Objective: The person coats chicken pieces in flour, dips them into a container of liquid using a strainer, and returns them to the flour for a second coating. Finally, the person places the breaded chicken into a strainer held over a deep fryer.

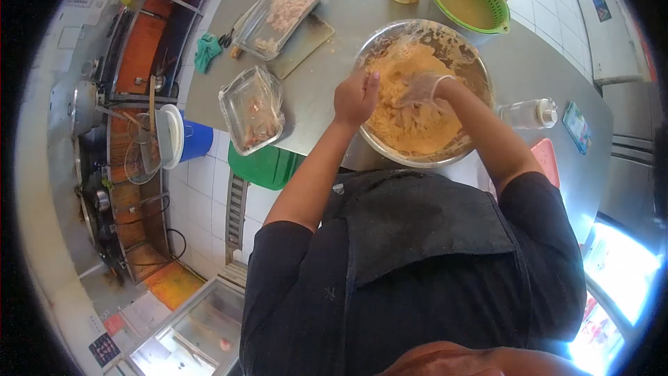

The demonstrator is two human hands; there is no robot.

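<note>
we look down on a wide metal bowl [479, 85], which stands on the table [316, 108] directly in front of the body. inside it lies an orange mix [417, 132], thick and wet, and some of it is smeared up the wall. the bowl is round, so we find no long axis in it; what matters more is which hand is at the rim and which is in the middle.

our left hand [356, 99] is at the left side of the rim, and it seems to be curled around this edge, with the thumb lying toward the inside. our right hand [421, 90], in a clear glove [440, 83], comes over the right side and is near the middle of the bowl. its fingers point to the left and are sunk in the mix, so we cannot tell if they are spread or closed on something.

thus the mix lies directly under and around the right hand, which is the nearer one to it. the clear bottle [530, 113] is to the right of the bowl, and the wrapped tray [252, 110] is well apart on the left.
</note>
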